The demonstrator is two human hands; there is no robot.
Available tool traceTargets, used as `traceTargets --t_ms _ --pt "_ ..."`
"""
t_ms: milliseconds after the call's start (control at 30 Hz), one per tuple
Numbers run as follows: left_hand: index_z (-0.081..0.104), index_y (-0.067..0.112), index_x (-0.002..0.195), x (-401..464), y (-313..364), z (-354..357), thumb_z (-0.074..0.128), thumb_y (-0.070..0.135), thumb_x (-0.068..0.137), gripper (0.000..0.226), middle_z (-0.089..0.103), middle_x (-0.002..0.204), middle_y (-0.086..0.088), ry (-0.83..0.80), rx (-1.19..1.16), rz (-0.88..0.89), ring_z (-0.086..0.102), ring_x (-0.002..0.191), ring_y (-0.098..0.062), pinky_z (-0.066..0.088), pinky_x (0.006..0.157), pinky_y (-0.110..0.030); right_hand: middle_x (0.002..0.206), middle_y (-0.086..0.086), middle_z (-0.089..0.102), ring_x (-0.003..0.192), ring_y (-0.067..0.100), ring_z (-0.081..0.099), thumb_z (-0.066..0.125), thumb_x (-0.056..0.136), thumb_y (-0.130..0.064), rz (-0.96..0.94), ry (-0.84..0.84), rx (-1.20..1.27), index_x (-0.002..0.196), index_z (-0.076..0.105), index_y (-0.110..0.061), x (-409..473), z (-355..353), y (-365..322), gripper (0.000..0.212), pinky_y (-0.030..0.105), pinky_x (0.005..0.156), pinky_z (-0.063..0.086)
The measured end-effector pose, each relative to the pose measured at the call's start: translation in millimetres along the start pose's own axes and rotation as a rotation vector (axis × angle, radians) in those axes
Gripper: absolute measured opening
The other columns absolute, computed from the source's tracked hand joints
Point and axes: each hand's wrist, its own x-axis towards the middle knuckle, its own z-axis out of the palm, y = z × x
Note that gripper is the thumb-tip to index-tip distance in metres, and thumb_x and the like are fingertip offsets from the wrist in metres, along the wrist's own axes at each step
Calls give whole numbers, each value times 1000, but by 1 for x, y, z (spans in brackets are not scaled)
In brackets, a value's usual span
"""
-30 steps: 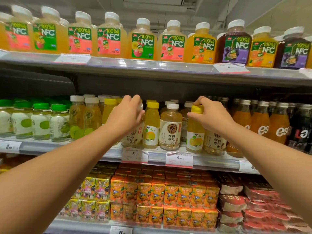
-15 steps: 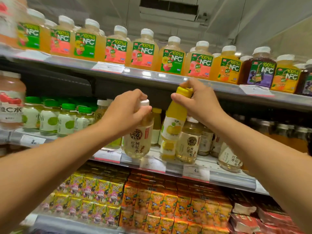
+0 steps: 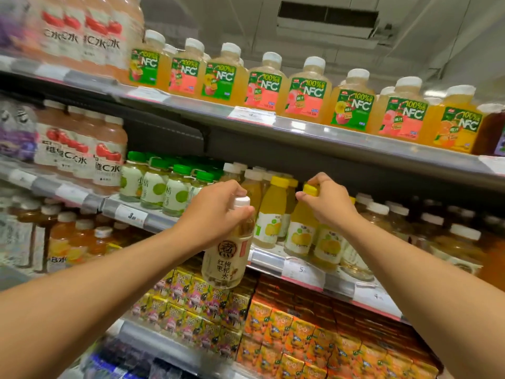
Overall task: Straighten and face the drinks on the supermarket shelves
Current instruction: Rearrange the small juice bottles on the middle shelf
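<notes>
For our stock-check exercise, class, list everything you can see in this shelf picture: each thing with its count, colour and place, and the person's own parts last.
NFC juice bottles: about nine in the front row, yellow-orange with white caps, top shelf.
Vitamin water bottles: several, pinkish with red fruit on white labels, far left, blurred.
Green-capped bottles: at least four, pale with green caps, middle shelf left.
Yellow-capped bottles: at least four, yellow, middle shelf centre.
White-capped bottle: one, pale clear, held out in front of the middle shelf.
Juice cartons: many, yellow and orange, bottom shelf.
Price tags: several, white, on the shelf edges.
Left hand: grips the white-capped bottle near its neck.
Right hand: pinches a yellow cap.
</notes>
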Motion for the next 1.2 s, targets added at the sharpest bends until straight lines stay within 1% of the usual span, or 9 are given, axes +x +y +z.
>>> traceTargets --t_ms 133,533,700,767,867,933,1000,1067,1200 --pt "59 25 116 0 -5 4 63 44 87 36 61 107 9 -8 -9 -11 57 94 -8 54 78 -33 124 10 54 97 24 59 56 93 -49 130 -55 -77 134 40 -24 5 1 -3 51 42 82 56" --pt "58 29 111 -4 3 27 68 43 83 33 59 96 16 -61 -128 -98 58 87 -5 55 74 -32 127 13 55 97 25 59 50 97 -46 172 -109 -135 144 28 -23 2 3 -10 57 38 75 54" --pt "62 27 104 0 12 28 75 41 78 32 63 93 11 -76 -211 -145 63 82 -8 58 73 -39 145 8 43 126 24 49 53 96 -42 -73 73 -112 147 32 -20 -31 -4 -14 60 31 92 43" --pt "63 24 104 1 18 31 77 41 75 36 65 93 7 -84 -251 -162 65 82 -11 58 74 -41 142 0 48 121 15 52 56 93 -41 -232 96 -56 142 41 -23 -56 -9 -15 55 24 90 40" --pt "62 22 108 3 33 39 80 41 72 45 64 98 4 -114 -278 -169 62 90 -15 56 78 -41 129 -13 55 78 5 63 64 79 -57 -139 -275 275 140 41 -30 -96 -14 -16 71 20 62 50" --pt "60 24 111 3 48 49 81 40 71 49 62 97 1 -144 -331 -176 62 88 -17 56 75 -41 121 -19 55 69 5 66 71 65 -66 -82 -462 383 138 37 -35 -114 -17 -15 87 22 53 51" --pt "58 26 111 4 64 61 83 40 69 50 62 94 1 -154 -343 -171 62 84 -17 56 69 -38 108 -22 61 84 -2 65 76 56 -67 -121 -425 345 124 43 -39 -124 -15 -7 80 24 64 57" --pt "59 26 109 3 80 74 84 40 68 50 61 91 1 -152 -343 -163 62 81 -16 52 63 -33 94 -28 65 85 -9 62 76 51 -64 -109 -343 329 106 48 -44 -131 -19 5 65 15 64 53" --pt "59 27 109 -4 112 101 84 39 68 50 61 92 5 -179 -371 -134 61 82 -11 55 62 -30 97 -20 65 85 -6 61 76 51 -65 -70 -295 229 112 54 -40 -142 -42 39 70 23 66 55"
